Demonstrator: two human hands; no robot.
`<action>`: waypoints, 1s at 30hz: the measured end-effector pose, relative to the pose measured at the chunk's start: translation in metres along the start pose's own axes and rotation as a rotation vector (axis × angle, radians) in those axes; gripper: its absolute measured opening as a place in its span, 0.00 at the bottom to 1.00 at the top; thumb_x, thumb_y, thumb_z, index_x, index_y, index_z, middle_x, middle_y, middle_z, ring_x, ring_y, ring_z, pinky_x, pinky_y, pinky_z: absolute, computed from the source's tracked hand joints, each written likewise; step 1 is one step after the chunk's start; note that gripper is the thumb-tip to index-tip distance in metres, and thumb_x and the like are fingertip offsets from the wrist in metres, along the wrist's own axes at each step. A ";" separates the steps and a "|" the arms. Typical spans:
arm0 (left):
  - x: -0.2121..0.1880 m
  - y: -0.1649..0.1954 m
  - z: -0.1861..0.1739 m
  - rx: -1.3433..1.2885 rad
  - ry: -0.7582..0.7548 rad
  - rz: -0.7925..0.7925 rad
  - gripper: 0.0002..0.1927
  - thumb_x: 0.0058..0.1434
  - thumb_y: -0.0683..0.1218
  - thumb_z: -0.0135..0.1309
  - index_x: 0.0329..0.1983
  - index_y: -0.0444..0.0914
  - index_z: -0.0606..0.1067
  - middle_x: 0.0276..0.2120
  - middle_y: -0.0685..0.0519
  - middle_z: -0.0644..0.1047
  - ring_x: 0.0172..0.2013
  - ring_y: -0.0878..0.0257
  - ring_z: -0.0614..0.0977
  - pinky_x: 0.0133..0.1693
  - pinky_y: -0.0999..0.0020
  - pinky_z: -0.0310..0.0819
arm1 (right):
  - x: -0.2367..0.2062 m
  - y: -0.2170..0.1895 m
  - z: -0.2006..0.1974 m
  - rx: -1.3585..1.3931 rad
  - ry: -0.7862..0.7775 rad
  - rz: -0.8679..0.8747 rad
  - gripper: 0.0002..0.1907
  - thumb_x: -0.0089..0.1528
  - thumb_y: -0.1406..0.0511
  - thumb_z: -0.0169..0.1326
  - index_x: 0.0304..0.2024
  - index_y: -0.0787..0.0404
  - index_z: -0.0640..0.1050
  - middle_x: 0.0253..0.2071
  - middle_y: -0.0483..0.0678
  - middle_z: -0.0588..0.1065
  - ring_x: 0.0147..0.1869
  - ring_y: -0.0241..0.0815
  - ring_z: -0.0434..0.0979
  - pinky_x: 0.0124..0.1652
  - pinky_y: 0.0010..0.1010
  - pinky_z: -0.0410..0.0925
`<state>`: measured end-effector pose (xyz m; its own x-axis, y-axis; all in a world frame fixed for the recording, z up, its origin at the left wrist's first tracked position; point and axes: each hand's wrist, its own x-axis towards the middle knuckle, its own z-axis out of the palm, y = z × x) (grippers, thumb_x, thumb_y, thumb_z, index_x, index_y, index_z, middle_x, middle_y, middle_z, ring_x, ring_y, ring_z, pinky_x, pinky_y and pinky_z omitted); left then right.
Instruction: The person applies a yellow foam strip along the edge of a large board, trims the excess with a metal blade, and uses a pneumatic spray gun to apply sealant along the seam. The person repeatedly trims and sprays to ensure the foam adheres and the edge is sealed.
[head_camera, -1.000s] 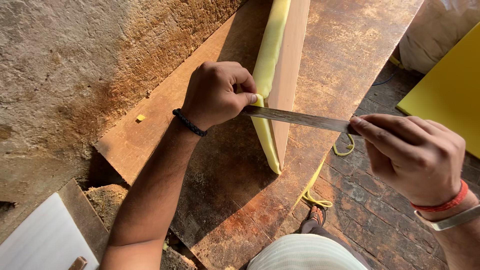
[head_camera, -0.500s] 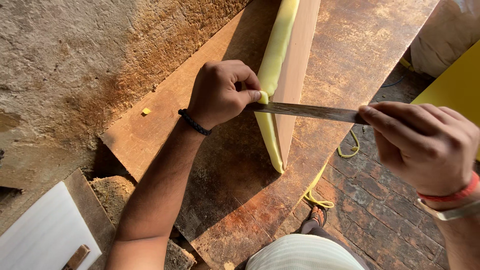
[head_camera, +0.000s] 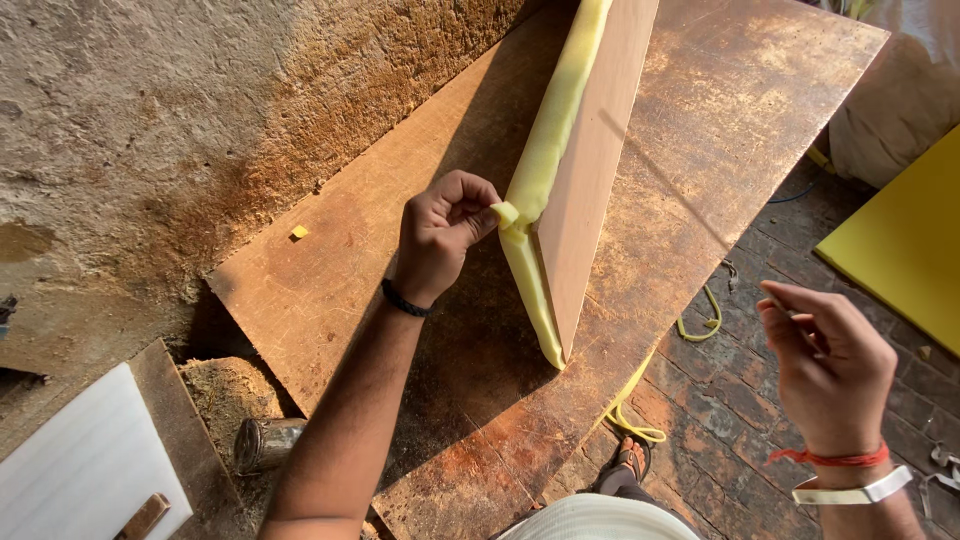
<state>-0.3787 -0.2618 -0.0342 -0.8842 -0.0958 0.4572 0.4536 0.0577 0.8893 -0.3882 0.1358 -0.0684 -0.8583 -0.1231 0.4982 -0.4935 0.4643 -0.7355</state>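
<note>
A wooden board (head_camera: 590, 170) stands on its edge on a big plywood sheet (head_camera: 720, 130), with yellow foam (head_camera: 550, 140) covering its left face. My left hand (head_camera: 440, 235), a dark band on its wrist, pinches a small flap of that foam (head_camera: 508, 213) against the board's edge. My right hand (head_camera: 830, 365) hovers off to the right over the brick floor, apart from the board. Its fingers are curled around a thin metal blade (head_camera: 772, 293), of which only a pale sliver shows. A red thread and a light strap circle that wrist.
A yellow foam sheet (head_camera: 900, 250) lies at the right, and a white sack (head_camera: 895, 100) above it. Yellow foam strips (head_camera: 700, 322) trail on the brick floor. A white panel (head_camera: 80, 470) and a metal can (head_camera: 265, 440) sit lower left. A rough wall (head_camera: 150, 120) runs along the left.
The blade no longer spans between my hands. My right hand has drawn it away to the right and down, while my left hand stays pinching the foam at the board's edge.
</note>
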 end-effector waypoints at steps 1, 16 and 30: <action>-0.005 -0.003 0.001 -0.012 0.021 -0.001 0.02 0.70 0.37 0.56 0.43 0.37 0.77 0.39 0.54 0.81 0.38 0.71 0.81 0.40 0.77 0.78 | -0.002 0.002 0.004 0.031 -0.012 0.004 0.08 0.70 0.73 0.60 0.52 0.62 0.82 0.42 0.48 0.80 0.41 0.31 0.80 0.39 0.19 0.72; -0.121 -0.012 0.042 -0.248 0.012 -0.036 0.14 0.69 0.47 0.57 0.58 0.45 0.77 0.49 0.51 0.79 0.40 0.65 0.82 0.38 0.69 0.85 | -0.066 0.051 0.020 0.599 0.017 0.601 0.12 0.68 0.73 0.52 0.53 0.67 0.79 0.40 0.47 0.78 0.32 0.31 0.71 0.29 0.21 0.62; -0.144 -0.026 0.224 -0.802 -0.089 -0.607 0.32 0.68 0.56 0.50 0.71 0.37 0.66 0.63 0.40 0.74 0.61 0.51 0.76 0.58 0.56 0.77 | -0.125 0.075 -0.082 0.658 0.226 0.726 0.11 0.66 0.71 0.52 0.50 0.65 0.79 0.39 0.46 0.79 0.30 0.31 0.71 0.27 0.21 0.61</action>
<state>-0.2877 -0.0268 -0.1251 -0.9807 0.1896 -0.0473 -0.1637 -0.6648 0.7289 -0.3064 0.2575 -0.1481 -0.9691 0.1981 -0.1468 0.1010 -0.2243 -0.9693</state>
